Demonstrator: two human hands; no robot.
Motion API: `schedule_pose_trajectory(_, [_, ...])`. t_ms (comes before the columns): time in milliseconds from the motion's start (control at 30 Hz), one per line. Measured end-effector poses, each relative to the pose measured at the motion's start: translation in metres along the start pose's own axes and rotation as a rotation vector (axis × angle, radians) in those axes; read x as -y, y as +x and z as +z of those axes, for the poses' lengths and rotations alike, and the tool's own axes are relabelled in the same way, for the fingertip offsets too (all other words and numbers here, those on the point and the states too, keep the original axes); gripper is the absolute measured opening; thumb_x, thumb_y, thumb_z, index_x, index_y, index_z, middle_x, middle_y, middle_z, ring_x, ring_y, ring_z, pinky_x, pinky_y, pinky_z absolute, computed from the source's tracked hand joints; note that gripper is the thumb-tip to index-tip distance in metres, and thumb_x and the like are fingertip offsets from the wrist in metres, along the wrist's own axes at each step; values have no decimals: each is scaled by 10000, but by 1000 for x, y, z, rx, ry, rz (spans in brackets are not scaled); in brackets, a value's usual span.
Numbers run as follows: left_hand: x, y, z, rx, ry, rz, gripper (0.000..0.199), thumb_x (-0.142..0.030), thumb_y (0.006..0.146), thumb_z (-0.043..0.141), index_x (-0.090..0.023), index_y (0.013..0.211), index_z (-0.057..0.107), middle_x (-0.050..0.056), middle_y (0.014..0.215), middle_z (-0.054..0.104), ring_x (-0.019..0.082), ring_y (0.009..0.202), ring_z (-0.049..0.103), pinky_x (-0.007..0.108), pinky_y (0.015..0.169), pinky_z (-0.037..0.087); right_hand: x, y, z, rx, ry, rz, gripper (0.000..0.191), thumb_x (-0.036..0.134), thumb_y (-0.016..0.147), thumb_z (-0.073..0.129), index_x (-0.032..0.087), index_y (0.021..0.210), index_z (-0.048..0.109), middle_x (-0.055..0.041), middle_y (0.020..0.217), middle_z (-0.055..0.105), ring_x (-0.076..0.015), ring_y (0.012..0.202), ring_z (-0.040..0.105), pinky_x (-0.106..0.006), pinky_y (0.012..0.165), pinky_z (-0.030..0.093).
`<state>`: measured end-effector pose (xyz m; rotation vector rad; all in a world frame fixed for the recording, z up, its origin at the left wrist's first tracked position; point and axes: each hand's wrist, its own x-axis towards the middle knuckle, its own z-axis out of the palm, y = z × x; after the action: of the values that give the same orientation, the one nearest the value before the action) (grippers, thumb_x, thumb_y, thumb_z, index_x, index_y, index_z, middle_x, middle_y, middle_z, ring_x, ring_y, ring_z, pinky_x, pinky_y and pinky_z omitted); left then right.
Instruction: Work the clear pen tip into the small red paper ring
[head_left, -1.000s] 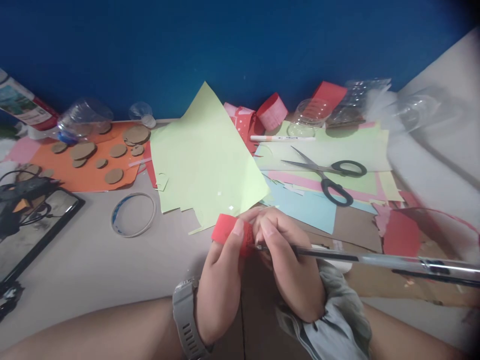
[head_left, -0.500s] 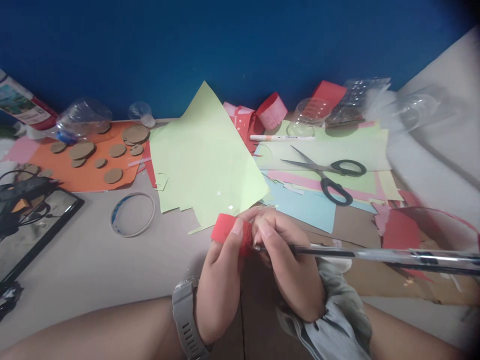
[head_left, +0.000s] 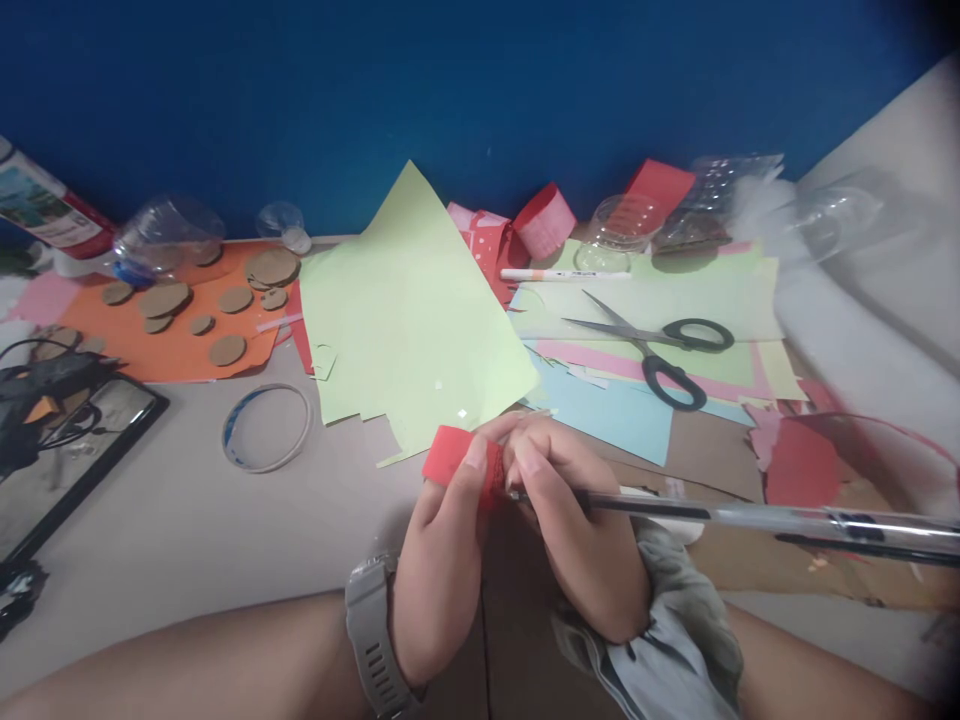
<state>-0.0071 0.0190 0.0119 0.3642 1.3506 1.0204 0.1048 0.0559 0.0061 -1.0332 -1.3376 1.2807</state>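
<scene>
Red strip (head_left: 448, 453), pale green sheet (head_left: 412, 320)

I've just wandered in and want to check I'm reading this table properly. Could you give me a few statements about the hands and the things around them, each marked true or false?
1. The left hand's grip holds a small red paper piece. True.
2. The black-handled metal scissors are fully closed. False: their blades are spread apart.
3. A slim clear-barrelled pen is in the right hand's grip. True.
4. The grey-strapped watch is on the right wrist. False: it is on the left.
5. The pale ring of tape lies on the orange paper sheet. False: it lies on the grey tabletop.
</scene>
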Motion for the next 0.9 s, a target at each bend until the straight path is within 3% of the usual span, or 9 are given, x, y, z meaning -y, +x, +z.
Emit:
schedule_pose_trajectory(200, [-2, -1, 2, 21, -28, -23, 405, -613, 1049, 660, -253, 909, 785, 70, 985, 761, 334, 1086, 689, 533, 1128, 525, -3, 0, 0, 17, 36, -18, 362, 204, 1067, 541, 253, 709, 518, 35, 694, 488, -160, 604, 459, -303, 543, 376])
schedule_pose_trajectory(400, [0, 1, 0, -19, -20, -66, 438, -681, 1008, 690, -268, 910, 800, 76, 985, 779, 340, 1071, 705, 505, 1086, 561, -4, -1, -1, 20, 1, -42, 383, 238, 1081, 547, 257, 701, 501, 29, 676, 473, -168, 587, 423, -326, 515, 343])
schedule_pose_trajectory(567, [2, 0, -2, 7, 1, -26, 440, -692, 1019, 676, -281, 965, 824, 71, 1017, 789, 330, 1077, 709, 473, 1058, 570, -3, -1, 0, 16, -26, -36, 393, 267, 1087, 550, 259, 699, 490, 19, 679, 471, -178, 600, 439, -335, 516, 335])
schedule_pose_trajectory(900, [-3, 0, 3, 65, -76, 14, 342, -570, 1077, 631, -289, 1019, 818, 55, 1129, 812, 339, 1233, 689, 517, 1173, 471, -5, -3, -1, -5, -4, -51, 400, 265, 1091, 563, 268, 695, 514, 6, 678, 522, -202, 623, 491, -356, 558, 391])
